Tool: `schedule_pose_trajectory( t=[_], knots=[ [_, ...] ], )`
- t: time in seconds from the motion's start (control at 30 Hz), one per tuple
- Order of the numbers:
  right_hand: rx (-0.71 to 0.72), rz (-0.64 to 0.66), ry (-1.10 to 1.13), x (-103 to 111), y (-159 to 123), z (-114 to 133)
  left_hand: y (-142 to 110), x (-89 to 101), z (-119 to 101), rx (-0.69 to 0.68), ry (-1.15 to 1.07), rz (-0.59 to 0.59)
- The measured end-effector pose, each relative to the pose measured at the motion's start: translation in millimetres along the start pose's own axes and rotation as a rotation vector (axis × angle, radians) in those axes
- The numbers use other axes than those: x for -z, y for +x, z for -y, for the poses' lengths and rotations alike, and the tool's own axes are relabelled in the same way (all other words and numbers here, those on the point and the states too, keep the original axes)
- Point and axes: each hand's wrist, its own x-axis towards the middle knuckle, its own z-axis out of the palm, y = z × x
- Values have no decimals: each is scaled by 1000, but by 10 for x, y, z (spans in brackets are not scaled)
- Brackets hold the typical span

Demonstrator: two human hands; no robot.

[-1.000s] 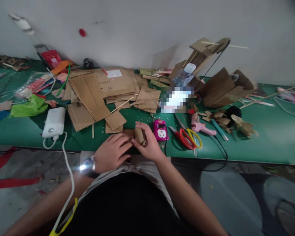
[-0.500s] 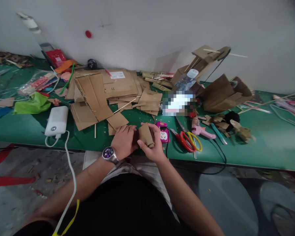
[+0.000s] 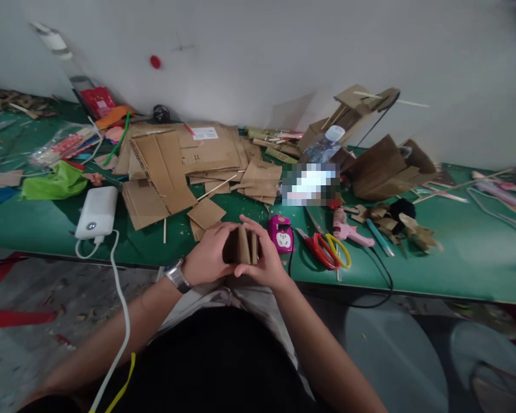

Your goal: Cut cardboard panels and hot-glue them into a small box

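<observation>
My left hand (image 3: 210, 255), with a metal watch (image 3: 177, 275) at its wrist, curls around the left side of some small cardboard pieces (image 3: 243, 245). From the other side my right hand (image 3: 264, 258) grips the same pieces, thumb in front and fingers behind. They stand on edge between my palms, at the near edge of the green table; how many there are is partly hidden by my fingers. Just right of my hands sits a magenta power socket (image 3: 281, 234). A square of cardboard (image 3: 206, 213) lies beyond my left hand.
Large cardboard sheets (image 3: 210, 149) cover the table's back. To the right lie red-handled scissors (image 3: 324, 252), a pink glue gun (image 3: 348, 229) and a teal cutter (image 3: 379, 236). A white power bank (image 3: 97, 212) with a cable stands left. A plastic bottle (image 3: 324, 146) stands behind.
My right hand has turned the cardboard so its edges face me. My left hand has rolled from palm-down to cupping its left side, the watch face now turned away.
</observation>
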Motion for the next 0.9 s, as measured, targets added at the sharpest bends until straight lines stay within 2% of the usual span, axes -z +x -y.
schedule_pose_trajectory(
  t=[0.13,0.3,0.4,0.53,0.6,0.77,0.9],
  knots=[
    [-11,-96,16,-76,17,7,-168,38,50,86,-8,-100],
    [-31,-32,6,-220,58,18,-244,-29,82,-19,64,-20],
    [-52,-13,18,-205,67,23,-219,-21,72,20,42,-1],
    [-78,-72,6,-111,71,10,-208,31,48,91,61,8],
    [-93,-71,-17,-64,82,21,-222,66,52,93,88,11],
    [-116,99,-164,-1,76,108,-263,234,100,136,36,-7],
    [-86,82,-189,-34,-3,160,-279,394,130,94,-87,34]
  ],
)
